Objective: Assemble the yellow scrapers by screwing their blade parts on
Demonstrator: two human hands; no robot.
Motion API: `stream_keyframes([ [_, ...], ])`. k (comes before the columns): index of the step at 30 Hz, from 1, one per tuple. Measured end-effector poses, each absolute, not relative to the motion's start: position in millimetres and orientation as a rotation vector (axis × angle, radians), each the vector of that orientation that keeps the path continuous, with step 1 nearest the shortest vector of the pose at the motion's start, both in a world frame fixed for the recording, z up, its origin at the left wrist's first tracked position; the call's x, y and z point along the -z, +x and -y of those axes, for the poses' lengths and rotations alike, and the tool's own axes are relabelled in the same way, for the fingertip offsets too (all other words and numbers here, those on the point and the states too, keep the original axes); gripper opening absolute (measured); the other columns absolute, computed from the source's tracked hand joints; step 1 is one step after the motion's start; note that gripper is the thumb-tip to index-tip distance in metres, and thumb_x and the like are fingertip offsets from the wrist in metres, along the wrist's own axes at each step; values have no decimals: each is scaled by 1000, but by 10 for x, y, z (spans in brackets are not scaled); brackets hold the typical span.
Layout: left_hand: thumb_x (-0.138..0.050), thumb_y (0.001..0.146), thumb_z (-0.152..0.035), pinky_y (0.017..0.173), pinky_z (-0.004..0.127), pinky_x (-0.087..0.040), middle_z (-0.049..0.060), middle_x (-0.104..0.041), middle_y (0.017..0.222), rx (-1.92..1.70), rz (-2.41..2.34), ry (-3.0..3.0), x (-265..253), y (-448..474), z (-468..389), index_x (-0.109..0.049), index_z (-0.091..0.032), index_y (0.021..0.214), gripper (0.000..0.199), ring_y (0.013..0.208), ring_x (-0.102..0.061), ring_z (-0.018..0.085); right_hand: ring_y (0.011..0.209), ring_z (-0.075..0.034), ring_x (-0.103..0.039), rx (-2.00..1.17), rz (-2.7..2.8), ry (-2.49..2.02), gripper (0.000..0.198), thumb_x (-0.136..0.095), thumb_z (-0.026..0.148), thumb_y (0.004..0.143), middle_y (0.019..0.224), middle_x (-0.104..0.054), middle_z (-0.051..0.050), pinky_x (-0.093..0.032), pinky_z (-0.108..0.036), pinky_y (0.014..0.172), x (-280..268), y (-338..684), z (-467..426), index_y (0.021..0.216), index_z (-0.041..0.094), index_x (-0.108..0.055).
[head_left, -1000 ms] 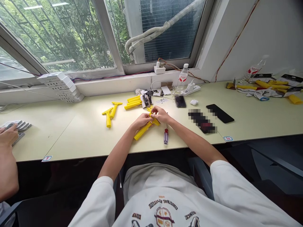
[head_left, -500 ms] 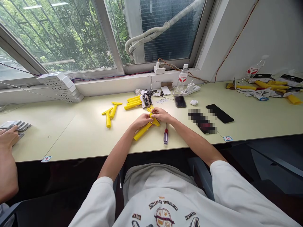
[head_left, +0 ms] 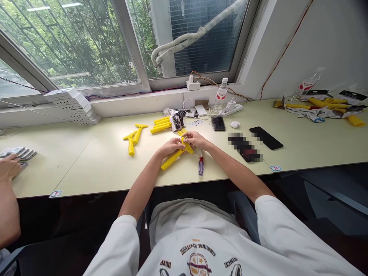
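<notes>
A yellow scraper (head_left: 172, 160) lies slanted across the table before me, its handle pointing toward my lower left. My left hand (head_left: 173, 146) is closed on it close to the head. On the head's far side my right hand (head_left: 196, 139) pinches the same scraper; its fingertips partly cover the head, so any small part between them cannot be made out. Just right of the scraper lies a screwdriver (head_left: 201, 166) with a clear purple and red handle, its shaft pointing away from me. Two more yellow scrapers (head_left: 133, 142) rest to the left.
Several yellow handles (head_left: 161, 124) and black-and-white packaging (head_left: 177, 121) lie behind my hands. Phones (head_left: 266, 138), a white earbud case (head_left: 235, 124), a bottle (head_left: 220, 95) and a power strip (head_left: 231, 109) stand right. At far left another person's hand (head_left: 11, 165) touches stacked grey pieces.
Both hands stay on the scraper with only slight finger movement. The scraper's handle end has shifted a little to the left. The other person's hand at far left has moved slightly.
</notes>
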State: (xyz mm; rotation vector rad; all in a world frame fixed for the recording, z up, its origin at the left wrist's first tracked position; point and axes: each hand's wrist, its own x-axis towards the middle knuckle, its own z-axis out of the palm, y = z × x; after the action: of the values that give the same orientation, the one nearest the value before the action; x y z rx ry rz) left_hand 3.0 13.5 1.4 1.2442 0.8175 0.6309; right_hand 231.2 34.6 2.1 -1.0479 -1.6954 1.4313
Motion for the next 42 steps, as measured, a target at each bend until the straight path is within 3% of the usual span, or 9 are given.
stream_keyframes([
  [3, -106, 76, -39, 78, 30, -60, 8, -84, 94, -629, -786, 1264, 7, 2, -159, -70, -15, 107, 54, 83, -83, 21, 68, -14, -61, -1435, 1694, -1043, 31, -87, 40, 82, 83, -72, 0, -45, -25, 56, -15, 2315, -350, 103, 19, -77],
  [9, -106, 76, -45, 86, 32, -61, 10, -85, 100, -634, -785, 1309, 55, -28, -203, -70, -16, 113, 60, 89, -84, 22, 70, -14, -60, -1418, 1682, -1051, 30, -86, 37, 81, 82, -71, 1, -45, -25, 60, -54, 2305, -320, 103, 19, -77],
  [13, -102, 81, -48, 81, 33, -60, 10, -85, 98, -624, -902, 1434, -4, -51, -186, -66, -17, 121, 63, 86, -83, 24, 71, -13, -58, -1363, 1663, -1075, 22, -85, 31, 83, 83, -70, 1, -45, -24, 61, -40, 2299, -328, 97, 19, -74],
  [18, -101, 79, -36, 86, 35, -61, 7, -82, 104, -608, -1078, 1777, -181, -149, -102, -67, -20, 140, 72, 90, -79, 23, 65, -13, -55, -1346, 1524, -1174, 23, -85, 33, 88, 80, -67, 2, -44, -24, 55, 2, 2304, -362, 97, 21, -68],
  [23, -95, 78, -21, 100, 37, -58, 6, -83, 107, -718, -1177, 2072, -190, -119, -40, -73, -27, 138, 63, 104, -78, 29, 64, -12, -58, -1314, 1485, -1227, 24, -87, 32, 92, 81, -70, 1, -48, -24, 53, 49, 2291, -406, 95, 22, -66],
  [27, -88, 82, -14, 101, 37, -56, 9, -85, 115, -701, -1240, 2203, -134, 26, -2, -70, -28, 142, 64, 108, -80, 33, 54, -12, -56, -1340, 1471, -1242, 26, -88, 30, 95, 74, -69, 0, -47, -26, 49, 92, 2290, -440, 94, 22, -64],
  [36, -85, 89, -18, 103, 38, -54, 11, -85, 117, -629, -1376, 2288, -144, 110, 83, -64, -27, 152, 67, 115, -79, 37, 55, -12, -57, -1529, 1314, -1193, 20, -79, 30, 102, 71, -68, -1, -47, -23, 50, 67, 2295, -465, 93, 21, -64],
  [42, -79, 98, -25, 98, 40, -54, 14, -84, 118, -497, -1418, 2443, -133, 102, 57, -69, -27, 148, 52, 111, -80, 38, 55, -12, -57, -1582, 1268, -1167, 22, -76, 31, 104, 70, -63, 1, -46, -22, 50, 27, 2283, -449, 90, 21, -63],
])
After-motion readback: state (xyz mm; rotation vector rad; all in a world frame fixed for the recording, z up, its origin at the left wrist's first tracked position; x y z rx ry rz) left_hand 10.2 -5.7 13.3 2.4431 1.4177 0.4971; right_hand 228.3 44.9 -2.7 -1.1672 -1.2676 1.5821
